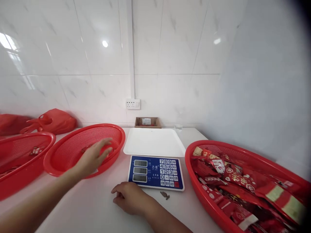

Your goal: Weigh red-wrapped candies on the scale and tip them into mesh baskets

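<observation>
1. Red bags (55,122): at the rear left, against the wall.
2. Left basket (21,181): red, cut off by the edge of view, a few packets (36,150) inside.
3. Middle basket (63,147): red, perforated, standing left of the scale (153,142), with some packets low inside.
4. Your left hand (93,157): over the middle basket, fingers parted and gripping nothing visible; contact with the packets cannot be told.
5. Your right hand (131,195): well apart from the left, on the table (85,207) just before the scale, fingers curled; whether they enclose anything cannot be told.
6. Box (139,121): cardboard, behind the scale.
7. Scale: white tray bare, blue panel toward you.
8. Brown scrap (165,195): on the table, just before the panel.
9. Right basket (204,194): red, heaped with mostly red packets, beside the scale.
</observation>
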`<action>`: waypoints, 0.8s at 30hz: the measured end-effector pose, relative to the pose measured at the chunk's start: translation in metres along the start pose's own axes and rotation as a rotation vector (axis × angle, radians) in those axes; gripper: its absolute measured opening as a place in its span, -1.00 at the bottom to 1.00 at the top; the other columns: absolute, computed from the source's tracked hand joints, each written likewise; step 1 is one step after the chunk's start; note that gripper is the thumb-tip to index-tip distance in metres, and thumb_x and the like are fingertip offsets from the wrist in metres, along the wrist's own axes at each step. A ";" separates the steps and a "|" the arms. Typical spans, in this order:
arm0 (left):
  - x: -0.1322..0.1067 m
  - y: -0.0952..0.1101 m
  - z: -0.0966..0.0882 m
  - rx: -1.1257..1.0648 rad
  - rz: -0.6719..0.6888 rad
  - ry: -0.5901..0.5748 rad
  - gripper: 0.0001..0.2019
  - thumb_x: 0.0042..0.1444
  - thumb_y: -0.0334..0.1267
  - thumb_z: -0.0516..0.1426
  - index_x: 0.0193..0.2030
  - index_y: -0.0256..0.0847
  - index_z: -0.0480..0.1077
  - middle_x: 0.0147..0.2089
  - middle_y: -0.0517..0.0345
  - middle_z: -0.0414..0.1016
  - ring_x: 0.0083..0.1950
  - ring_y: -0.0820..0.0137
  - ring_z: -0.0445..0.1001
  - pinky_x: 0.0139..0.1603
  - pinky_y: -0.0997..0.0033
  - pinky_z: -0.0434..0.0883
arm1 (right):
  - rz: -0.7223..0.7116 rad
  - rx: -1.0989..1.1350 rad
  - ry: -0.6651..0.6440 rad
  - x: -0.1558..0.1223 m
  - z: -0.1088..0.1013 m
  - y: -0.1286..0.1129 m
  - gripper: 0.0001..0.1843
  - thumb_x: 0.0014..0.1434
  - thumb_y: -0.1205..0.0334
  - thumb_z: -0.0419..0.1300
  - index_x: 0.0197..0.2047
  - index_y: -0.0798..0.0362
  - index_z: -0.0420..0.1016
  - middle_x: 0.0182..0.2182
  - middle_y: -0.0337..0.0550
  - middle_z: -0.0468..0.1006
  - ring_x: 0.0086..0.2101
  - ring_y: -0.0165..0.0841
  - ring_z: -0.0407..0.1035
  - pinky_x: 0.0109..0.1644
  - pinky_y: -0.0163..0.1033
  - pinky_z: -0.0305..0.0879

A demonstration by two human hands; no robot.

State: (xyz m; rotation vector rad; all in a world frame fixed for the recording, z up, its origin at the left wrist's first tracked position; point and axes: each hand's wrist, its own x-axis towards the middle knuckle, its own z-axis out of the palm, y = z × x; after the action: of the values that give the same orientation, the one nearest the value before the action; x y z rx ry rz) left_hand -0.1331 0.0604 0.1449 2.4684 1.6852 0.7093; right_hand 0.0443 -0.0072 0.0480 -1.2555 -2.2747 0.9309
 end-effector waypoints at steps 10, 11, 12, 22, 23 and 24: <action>-0.052 0.041 0.042 -0.443 0.539 0.033 -0.85 0.21 -0.28 -0.04 -0.11 -0.10 0.27 -0.32 0.18 0.46 -0.32 0.44 0.45 -0.29 0.50 0.38 | -0.060 -0.407 -0.065 -0.029 0.008 -0.024 -0.80 0.02 0.25 0.16 -0.25 0.03 0.52 -0.27 -0.11 0.56 -0.27 -0.24 0.42 -0.25 -0.24 0.29; -0.054 0.043 0.047 -0.449 0.573 -0.018 -0.85 0.21 -0.30 -0.04 -0.11 -0.10 0.27 -0.31 0.17 0.47 -0.31 0.44 0.45 -0.27 0.49 0.37 | 0.004 -0.324 -0.067 -0.042 0.004 -0.028 -0.85 0.02 0.22 0.16 -0.30 -0.02 0.53 -0.35 -0.19 0.57 -0.33 -0.28 0.43 -0.29 -0.27 0.28; -0.056 0.046 0.054 -0.461 0.603 -0.070 -0.85 0.21 -0.30 -0.04 -0.11 -0.11 0.27 -0.30 0.16 0.48 -0.30 0.43 0.45 -0.26 0.49 0.37 | 0.083 -0.221 -0.062 -0.056 -0.003 -0.032 -0.86 0.06 0.19 0.14 -0.36 -0.07 0.53 -0.42 -0.26 0.56 -0.38 -0.33 0.43 -0.33 -0.29 0.27; -0.075 0.057 0.118 -0.553 0.695 -0.606 -0.75 0.17 -0.22 -0.03 -0.07 -0.16 0.36 -0.26 0.09 0.52 -0.28 0.37 0.48 -0.25 0.48 0.37 | 0.514 -0.210 0.533 -0.127 -0.222 -0.008 -0.77 0.07 0.13 0.12 -0.22 -0.05 0.53 -0.26 -0.19 0.57 -0.26 -0.32 0.43 -0.19 -0.28 0.29; -0.073 0.056 0.118 -0.582 0.650 -0.624 -0.75 0.16 -0.21 -0.02 -0.08 -0.16 0.37 -0.27 0.09 0.52 -0.29 0.38 0.47 -0.26 0.49 0.36 | 0.617 -0.303 0.613 -0.125 -0.235 0.010 -0.78 0.07 0.21 0.11 -0.23 -0.02 0.52 -0.25 -0.15 0.57 -0.24 -0.31 0.42 -0.15 -0.26 0.28; -0.072 0.054 0.119 -0.613 0.605 -0.636 -0.75 0.16 -0.21 -0.02 -0.10 -0.17 0.38 -0.28 0.09 0.52 -0.31 0.39 0.46 -0.28 0.50 0.36 | 0.717 -0.398 0.670 -0.123 -0.242 0.031 -0.80 0.04 0.30 0.11 -0.28 0.02 0.53 -0.27 -0.12 0.57 -0.24 -0.29 0.42 -0.12 -0.23 0.27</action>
State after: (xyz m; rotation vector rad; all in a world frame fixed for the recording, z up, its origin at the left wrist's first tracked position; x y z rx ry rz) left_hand -0.0589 -0.0019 0.0318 2.3372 0.4172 0.3226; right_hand 0.2736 -0.0110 0.1967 -2.2189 -1.5125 0.1497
